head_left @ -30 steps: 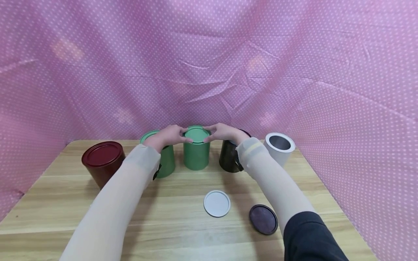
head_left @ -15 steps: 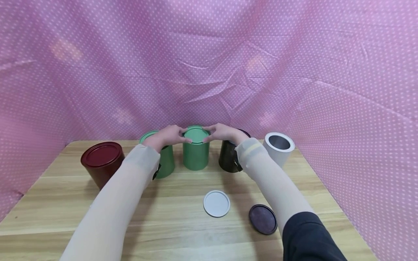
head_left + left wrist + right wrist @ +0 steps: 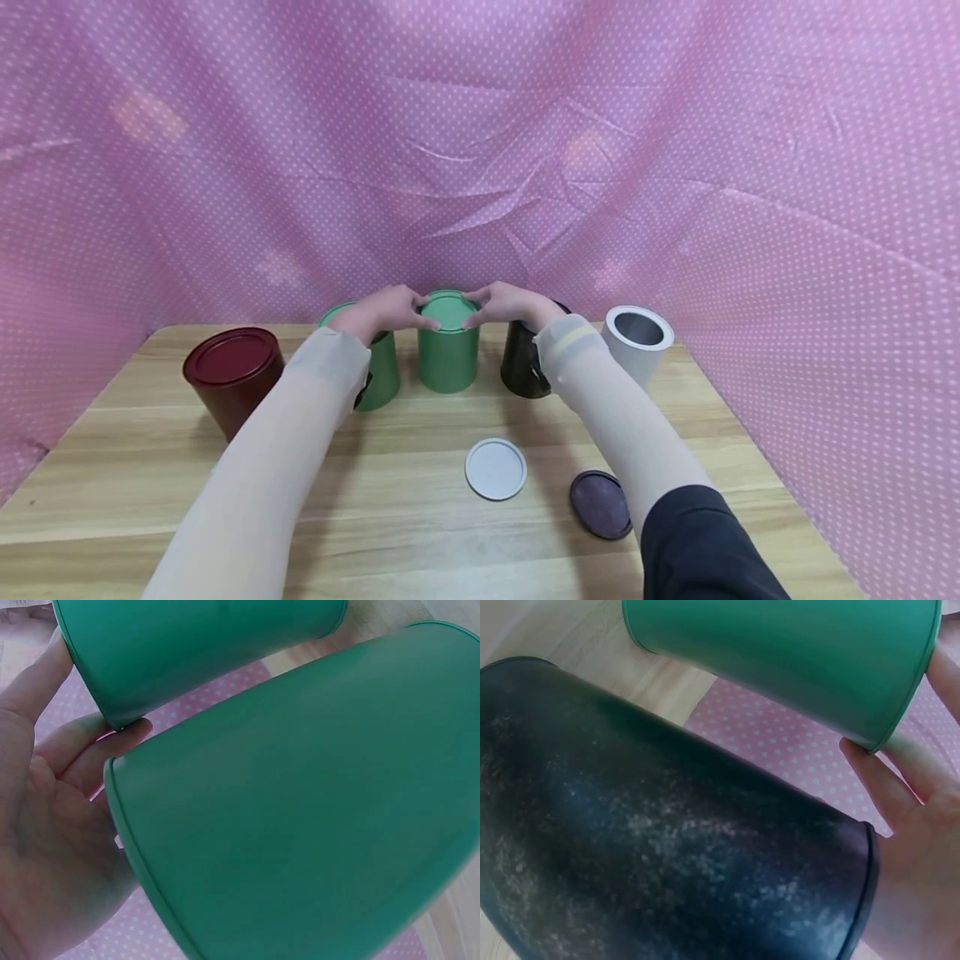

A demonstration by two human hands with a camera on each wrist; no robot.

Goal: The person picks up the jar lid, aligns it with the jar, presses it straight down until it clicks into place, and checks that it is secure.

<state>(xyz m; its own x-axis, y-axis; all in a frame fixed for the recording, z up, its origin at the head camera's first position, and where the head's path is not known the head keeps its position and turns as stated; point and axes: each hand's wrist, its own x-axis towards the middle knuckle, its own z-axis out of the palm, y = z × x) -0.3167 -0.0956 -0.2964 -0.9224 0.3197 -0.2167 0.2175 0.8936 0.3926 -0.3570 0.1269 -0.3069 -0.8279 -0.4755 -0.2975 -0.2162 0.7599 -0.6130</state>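
A green can with a green lid stands at the middle back of the wooden table. From its left, my left hand holds the top rim, thumb in front and fingers behind. My right hand grips the opposite side of the rim the same way. In the left wrist view, fingertips lie along the edge of the green can; the right wrist view shows fingertips at the other side of the rim. A second green can is partly hidden by my left hand and forearm.
A scuffed black can stands behind my right wrist, a dark red can at the left. At the right is a white can, its top open. A white lid and a dark lid lie in front. Pink dotted cloth hangs behind.
The hands keep the same hold on the green can, which stays in place. Only a slight shift of the head view shows.
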